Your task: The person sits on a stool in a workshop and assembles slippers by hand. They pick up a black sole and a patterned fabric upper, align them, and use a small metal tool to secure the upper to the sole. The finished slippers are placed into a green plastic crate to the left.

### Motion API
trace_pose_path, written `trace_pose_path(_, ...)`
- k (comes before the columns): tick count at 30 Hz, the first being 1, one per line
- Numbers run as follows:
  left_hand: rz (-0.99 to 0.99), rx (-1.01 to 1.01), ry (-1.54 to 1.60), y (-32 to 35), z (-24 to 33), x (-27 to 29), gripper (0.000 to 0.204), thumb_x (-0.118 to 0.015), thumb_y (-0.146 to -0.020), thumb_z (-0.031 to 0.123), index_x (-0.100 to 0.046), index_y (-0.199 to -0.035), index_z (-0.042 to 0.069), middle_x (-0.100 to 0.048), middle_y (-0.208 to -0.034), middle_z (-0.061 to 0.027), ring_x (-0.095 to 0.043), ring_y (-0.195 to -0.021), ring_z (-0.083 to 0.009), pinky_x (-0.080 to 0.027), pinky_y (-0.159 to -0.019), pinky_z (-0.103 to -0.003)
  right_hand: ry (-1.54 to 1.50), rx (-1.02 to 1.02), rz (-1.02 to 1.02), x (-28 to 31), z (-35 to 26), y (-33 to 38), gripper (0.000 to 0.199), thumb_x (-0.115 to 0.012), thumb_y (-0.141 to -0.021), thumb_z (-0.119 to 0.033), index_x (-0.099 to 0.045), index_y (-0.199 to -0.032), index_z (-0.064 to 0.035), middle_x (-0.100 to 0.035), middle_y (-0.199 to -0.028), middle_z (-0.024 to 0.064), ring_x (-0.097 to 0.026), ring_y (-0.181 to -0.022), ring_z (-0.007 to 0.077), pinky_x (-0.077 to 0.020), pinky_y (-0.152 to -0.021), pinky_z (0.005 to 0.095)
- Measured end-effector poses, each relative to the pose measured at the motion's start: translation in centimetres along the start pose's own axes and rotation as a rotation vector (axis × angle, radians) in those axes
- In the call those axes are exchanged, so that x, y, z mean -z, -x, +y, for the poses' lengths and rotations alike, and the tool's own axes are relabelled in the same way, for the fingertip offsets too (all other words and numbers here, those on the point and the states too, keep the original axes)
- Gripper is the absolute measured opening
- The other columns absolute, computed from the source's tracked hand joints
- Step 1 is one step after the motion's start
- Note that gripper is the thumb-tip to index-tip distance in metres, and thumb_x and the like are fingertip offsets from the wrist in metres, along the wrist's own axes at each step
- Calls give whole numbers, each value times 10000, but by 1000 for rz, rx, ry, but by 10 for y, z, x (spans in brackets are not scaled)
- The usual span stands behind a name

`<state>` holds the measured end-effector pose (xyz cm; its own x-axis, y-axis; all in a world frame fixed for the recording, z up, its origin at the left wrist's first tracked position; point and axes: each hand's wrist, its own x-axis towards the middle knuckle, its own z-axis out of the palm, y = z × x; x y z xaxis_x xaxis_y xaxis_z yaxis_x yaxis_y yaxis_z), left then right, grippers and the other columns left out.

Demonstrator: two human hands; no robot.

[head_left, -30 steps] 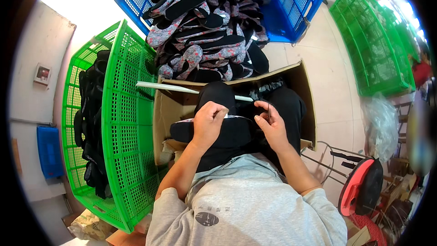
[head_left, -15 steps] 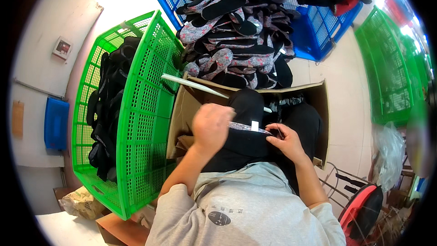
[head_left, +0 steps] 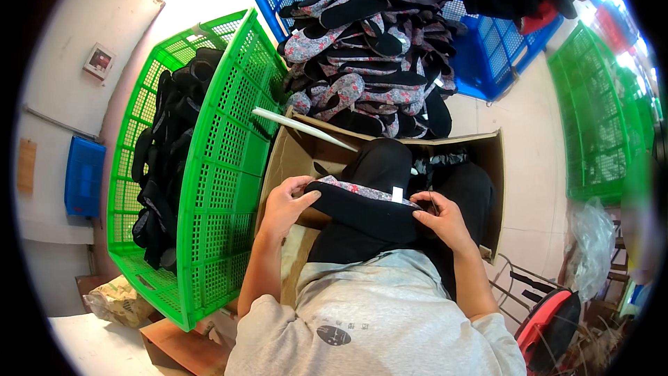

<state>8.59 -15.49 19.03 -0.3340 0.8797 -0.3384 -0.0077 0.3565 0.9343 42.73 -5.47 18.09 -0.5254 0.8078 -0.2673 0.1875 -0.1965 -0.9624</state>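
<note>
Across my lap, a black-soled slipper with grey-and-red floral fabric along its upper edge is stretched sideways between both hands. My left hand pinches its left end, the thumb lying on the black side. At the other end, my right hand has thumb and fingers closed on the slipper. A small white tag sticks up from the floral edge near the right hand. The slipper's black face is turned toward me, so most of its floral side is hidden.
A cardboard box surrounds my legs, a white strip resting across its left rim. Beyond it, several floral slippers heap up against a blue crate. A green crate with black pieces stands left; another green crate stands right.
My left hand, raised and blurred before, has moved left and down and now grips the slipper's left end. More of the black face shows. My right hand keeps its hold.
</note>
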Motion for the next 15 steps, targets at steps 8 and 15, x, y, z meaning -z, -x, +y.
trace_pose_path(8, 158, -378, 107, -10, -1, -47, 107, -707, -840, 0, -723, -945, -8, -636, -930, -56, -602, -867, -143, -473, -801, -248, 33, 3, -125, 1, -1, 1, 270, -719, -841, -56, -674, -1107, -43, -620, -985, -38, -450, -719, 22, -402, -671, 183)
trace_pose_path(15, 180, -689, -366, -20, 35, -86, 100, -684, -885, 63, -667, -818, -9, -629, -744, -37, -591, -724, -123, -459, -662, -248, -216, 5, -98, -10, -21, -14, 235, -600, -939, -82, -639, -1165, -33, -653, -1026, 5, -481, -713, 27, -401, -638, 171)
